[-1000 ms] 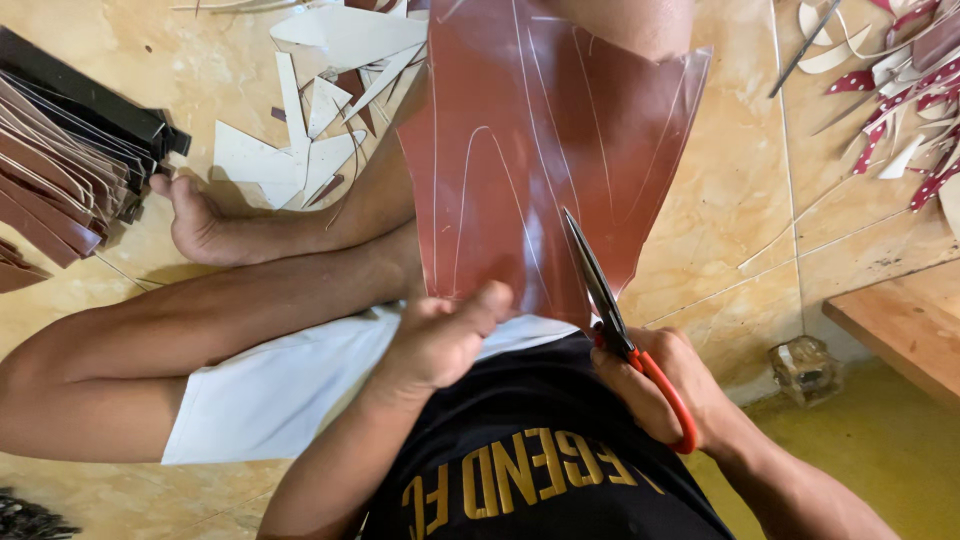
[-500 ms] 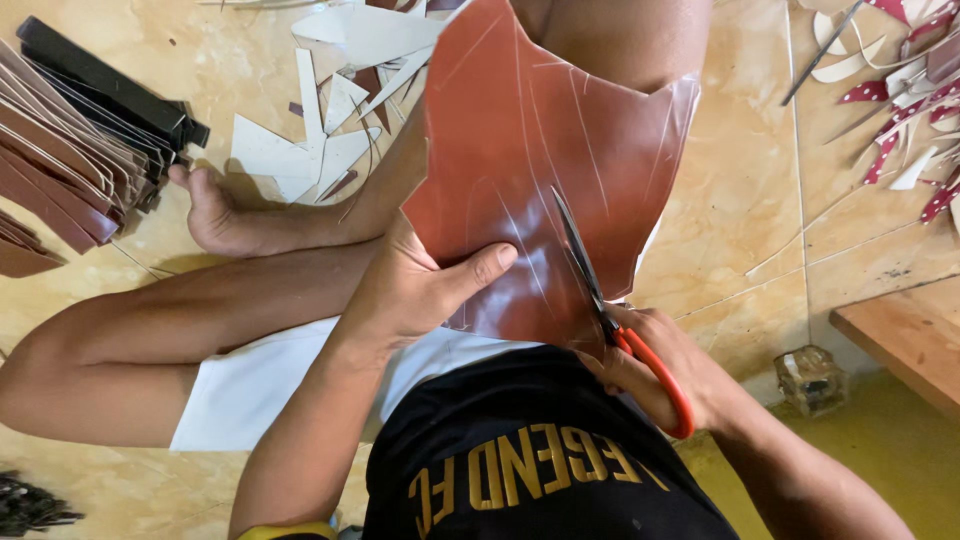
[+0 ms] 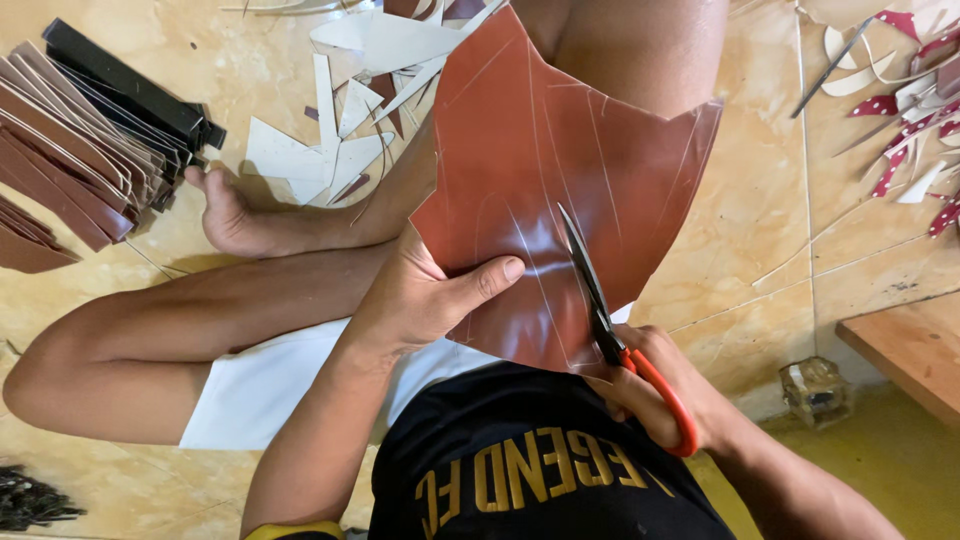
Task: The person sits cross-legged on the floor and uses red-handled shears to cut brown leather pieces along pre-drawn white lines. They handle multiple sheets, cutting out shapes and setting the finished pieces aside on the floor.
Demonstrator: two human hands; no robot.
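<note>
- Left hand [image 3: 420, 300] pinches the near-left edge of the sheet [image 3: 560, 170]: thumb on top, fingers underneath, out of view.
- Sheet is glossy brown leather-like stock with pale traced lines, held over the lap and crossed legs, far end tilted up.
- Right hand [image 3: 660, 395] is closed through the red loops of the scissors [image 3: 600, 320], a firm hold.
- Blades lie on the sheet along a traced line, nearly closed; can't tell for sure if they're mid-cut, the glare hides the tip.
- White offcuts [image 3: 330, 130] on the floor beyond the foot, well apart from the sheet.
- Stack of brown and black strips [image 3: 90, 140] far left.
- Red-and-white scraps [image 3: 910, 130] top right.
- Small glass block [image 3: 815, 390] on the floor near the right forearm.
</note>
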